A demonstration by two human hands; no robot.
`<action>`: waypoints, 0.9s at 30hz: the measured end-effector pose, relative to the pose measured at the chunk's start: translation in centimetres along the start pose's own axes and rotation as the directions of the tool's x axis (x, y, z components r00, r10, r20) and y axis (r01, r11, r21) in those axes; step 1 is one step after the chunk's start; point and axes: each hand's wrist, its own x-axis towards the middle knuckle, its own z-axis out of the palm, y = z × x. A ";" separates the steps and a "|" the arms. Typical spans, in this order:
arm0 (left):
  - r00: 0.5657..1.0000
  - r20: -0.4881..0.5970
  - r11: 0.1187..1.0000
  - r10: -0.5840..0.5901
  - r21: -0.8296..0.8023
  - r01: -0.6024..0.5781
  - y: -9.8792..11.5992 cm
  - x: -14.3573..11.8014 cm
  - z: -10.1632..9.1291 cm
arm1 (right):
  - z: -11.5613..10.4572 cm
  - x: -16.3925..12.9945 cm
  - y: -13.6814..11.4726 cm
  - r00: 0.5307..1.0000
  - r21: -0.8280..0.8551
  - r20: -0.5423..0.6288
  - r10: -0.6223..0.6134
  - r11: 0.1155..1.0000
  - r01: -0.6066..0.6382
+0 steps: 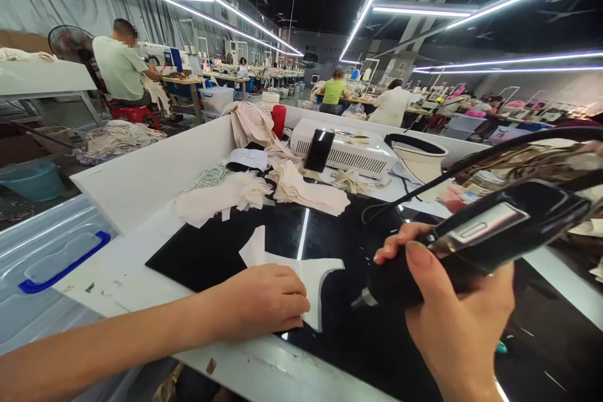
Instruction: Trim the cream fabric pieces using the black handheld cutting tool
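Observation:
My left hand (264, 301) lies low over a white cut fabric piece (313, 282) with curved edges. Its fingers are bent together on the piece, and the fingertips are partly hidden. The fabric rests on a glossy black board (198, 257). In my right hand (464, 320) is a black corded handheld tool (504, 226) with a silver panel and a tapered metal nozzle. My fingers wrap around its body, thumb on the near side. The nozzle points down and left, to the right of the fabric and apart from it.
Behind the board are two stacks of cream fabric pieces (311, 191), a phone (319, 151) leaning on a white vented machine (346, 147), and a red cone (279, 120). A black cable (452, 169) arcs at right. A blue-handled clear bin (66, 264) stands left. Several people work farther back.

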 end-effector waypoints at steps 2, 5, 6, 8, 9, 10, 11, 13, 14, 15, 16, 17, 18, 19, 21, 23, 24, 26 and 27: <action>0.999 0.029 0.998 0.044 0.036 -0.045 0.3 0.3 0.4 | 0.4 -0.8 -0.1 1.000 0.076 0.026 0.015 0.997 -0.017; 0.992 0.071 0.991 0.104 0.079 -0.110 0.5 0.8 1.0 | 0.7 -1.7 -0.4 0.998 0.156 0.058 0.037 0.987 -0.046; 0.991 0.074 0.989 0.115 0.087 -0.121 0.6 1.0 1.2 | 0.7 -2.0 -0.5 0.997 0.172 0.067 0.047 0.983 -0.058; 0.990 0.059 0.987 0.125 0.095 -0.130 0.6 1.2 1.6 | 0.7 -2.5 -0.7 0.994 0.187 0.089 0.062 0.979 -0.078; 0.990 0.047 0.986 0.130 0.096 -0.134 0.6 1.3 1.7 | 0.6 -2.7 -0.8 0.993 0.192 0.100 0.065 0.978 -0.083; 0.990 0.040 0.985 0.135 0.099 -0.138 0.6 1.4 1.8 | 0.7 -2.9 -1.0 0.992 0.200 0.109 0.063 0.976 -0.084; 0.989 0.037 0.984 0.142 0.100 -0.145 0.6 1.5 1.8 | 0.7 -3.1 -1.1 0.991 0.209 0.118 0.059 0.974 -0.083; 0.988 0.035 0.984 0.148 0.098 -0.151 0.6 1.6 1.8 | 0.8 -3.4 -1.2 0.990 0.223 0.126 0.059 0.971 -0.086; 0.990 0.032 0.986 0.140 0.088 -0.143 0.6 1.6 1.8 | 0.9 -3.5 -1.2 0.990 0.228 0.127 0.059 0.970 -0.087; 0.992 0.024 0.989 0.128 0.072 -0.129 0.6 1.7 1.9 | 1.0 -3.6 -1.2 0.990 0.232 0.128 0.060 0.969 -0.088; 0.993 0.012 0.992 0.113 0.052 -0.114 0.6 1.6 1.9 | 1.1 -3.7 -1.2 0.990 0.236 0.128 0.061 0.967 -0.090; 0.995 -0.003 0.995 0.099 0.030 -0.099 0.7 1.6 1.9 | 1.2 -3.8 -1.1 0.990 0.241 0.129 0.060 0.966 -0.090; 0.996 -0.014 0.996 0.087 0.007 -0.087 0.7 1.6 2.0 | 1.3 -3.9 -1.0 0.990 0.248 0.127 0.056 0.965 -0.086; 0.997 -0.020 0.997 0.076 -0.015 -0.076 0.8 1.5 2.0 | 1.4 -3.9 -0.9 0.991 0.256 0.124 0.051 0.963 -0.081; 0.998 -0.027 0.997 0.058 -0.045 -0.059 0.8 1.4 2.1 | 1.6 -4.0 -0.8 0.993 0.266 0.112 0.045 0.961 -0.074; 0.999 -0.031 0.997 0.040 -0.065 -0.042 0.8 1.4 2.1 | 1.7 -4.0 -0.6 0.995 0.272 0.096 0.035 0.960 -0.060; 0.999 -0.033 0.997 0.034 -0.072 -0.036 0.8 1.4 2.1 | 1.7 -4.0 -0.6 0.996 0.274 0.090 0.027 0.960 -0.051; 0.999 -0.039 0.996 0.027 -0.080 -0.030 0.7 1.4 2.1 | 1.8 -4.0 -0.5 0.996 0.274 0.085 0.013 0.961 -0.036; 0.999 -0.038 0.996 0.023 -0.082 -0.026 0.7 1.4 2.1 | 1.8 -4.0 -0.4 0.996 0.274 0.086 0.011 0.961 -0.035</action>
